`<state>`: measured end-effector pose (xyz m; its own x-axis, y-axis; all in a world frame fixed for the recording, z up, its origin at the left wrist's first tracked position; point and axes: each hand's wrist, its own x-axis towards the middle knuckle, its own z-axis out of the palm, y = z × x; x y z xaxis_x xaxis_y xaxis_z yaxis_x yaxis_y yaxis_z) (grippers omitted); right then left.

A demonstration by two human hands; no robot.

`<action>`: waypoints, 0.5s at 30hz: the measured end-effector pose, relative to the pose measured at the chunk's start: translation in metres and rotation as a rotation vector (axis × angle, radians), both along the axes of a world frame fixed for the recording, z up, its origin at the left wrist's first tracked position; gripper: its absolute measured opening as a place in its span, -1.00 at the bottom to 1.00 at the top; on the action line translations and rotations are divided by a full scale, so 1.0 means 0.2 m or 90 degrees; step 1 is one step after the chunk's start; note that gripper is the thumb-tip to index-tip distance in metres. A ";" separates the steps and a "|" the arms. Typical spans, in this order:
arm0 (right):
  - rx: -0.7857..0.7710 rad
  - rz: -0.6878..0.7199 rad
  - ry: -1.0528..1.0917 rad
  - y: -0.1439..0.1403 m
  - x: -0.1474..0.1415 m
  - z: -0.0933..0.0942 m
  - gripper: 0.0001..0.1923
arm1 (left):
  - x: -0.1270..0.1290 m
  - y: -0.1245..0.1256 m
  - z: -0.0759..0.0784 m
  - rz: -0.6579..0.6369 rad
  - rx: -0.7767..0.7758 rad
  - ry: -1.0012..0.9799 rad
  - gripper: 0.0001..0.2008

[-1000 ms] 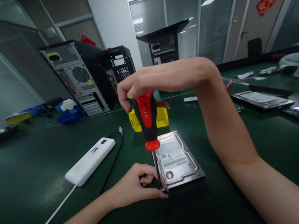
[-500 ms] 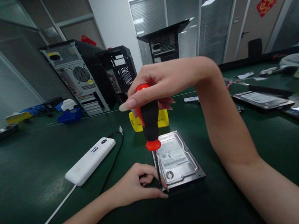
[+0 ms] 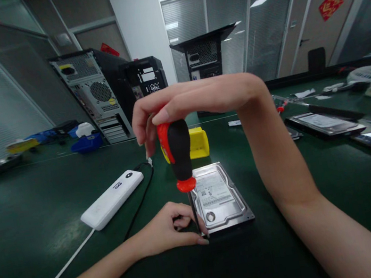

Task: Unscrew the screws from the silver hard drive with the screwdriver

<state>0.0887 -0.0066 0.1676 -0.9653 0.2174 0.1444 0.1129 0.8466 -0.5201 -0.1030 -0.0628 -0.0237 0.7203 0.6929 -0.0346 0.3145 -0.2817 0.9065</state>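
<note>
A silver hard drive (image 3: 217, 198) with a white label lies flat on the green table in front of me. My left hand (image 3: 175, 227) pinches its near left corner between thumb and fingers. Above that corner stands a screwdriver (image 3: 180, 152) with a red and black handle, nearly upright and leaning slightly left at the top. My right hand (image 3: 179, 104), wrist sharply bent, grips the top of the handle from above. The shaft runs down to the corner beside my left fingertips; its tip and any screw there are too small to make out.
Behind the drive sits a yellow bin (image 3: 200, 142). A white power strip (image 3: 112, 201) with a black cable lies to the left. Computer cases (image 3: 101, 91) stand at the back, near a blue bin (image 3: 86, 143). Another hard drive (image 3: 324, 124) lies at the right.
My right hand has shifted left and its fingers have changed their hold on the handle top. The screwdriver handle has turned and tilted left. My left hand and the drive stay put.
</note>
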 end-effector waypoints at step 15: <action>0.122 0.089 0.003 0.03 0.01 0.00 -0.68 | -0.01 0.01 -0.01 -0.001 -0.008 0.002 -0.83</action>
<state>0.0899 -0.0008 0.1682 -0.9834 0.0492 0.1745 -0.0148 0.9373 -0.3482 -0.1052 -0.0611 -0.0263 0.7208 0.6917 -0.0449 0.3164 -0.2708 0.9091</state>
